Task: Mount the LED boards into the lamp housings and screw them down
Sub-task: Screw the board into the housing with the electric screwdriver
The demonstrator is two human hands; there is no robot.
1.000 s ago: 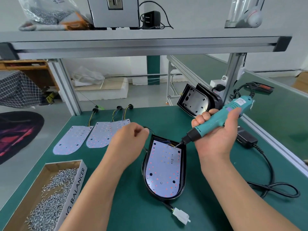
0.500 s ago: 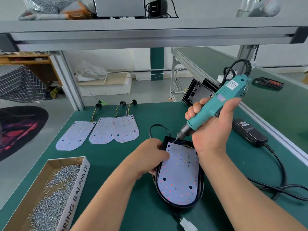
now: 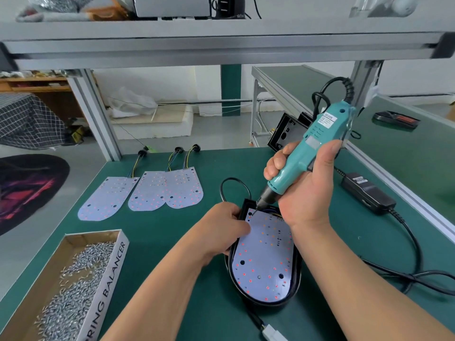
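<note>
A black lamp housing (image 3: 296,286) lies on the green table with a white LED board (image 3: 264,257) seated inside it. My left hand (image 3: 225,230) grips the housing's upper left edge, fingers curled over the rim onto the board. My right hand (image 3: 305,190) grips a teal electric screwdriver (image 3: 309,148), tilted, its bit tip down at a hole in the board's top left corner. Three more loose LED boards (image 3: 145,193) with wire tails lie side by side further back on the left.
A cardboard box of screws (image 3: 73,289) sits at the near left. A black power adapter (image 3: 368,193) and its cable (image 3: 408,274) lie to the right. Another black housing (image 3: 285,131) leans at the table's far edge. The housing's white connector (image 3: 272,334) trails toward me.
My left hand moved from above the housing down onto its upper left edge. The screwdriver swung more upright and its bit came down onto the board's top left corner.
</note>
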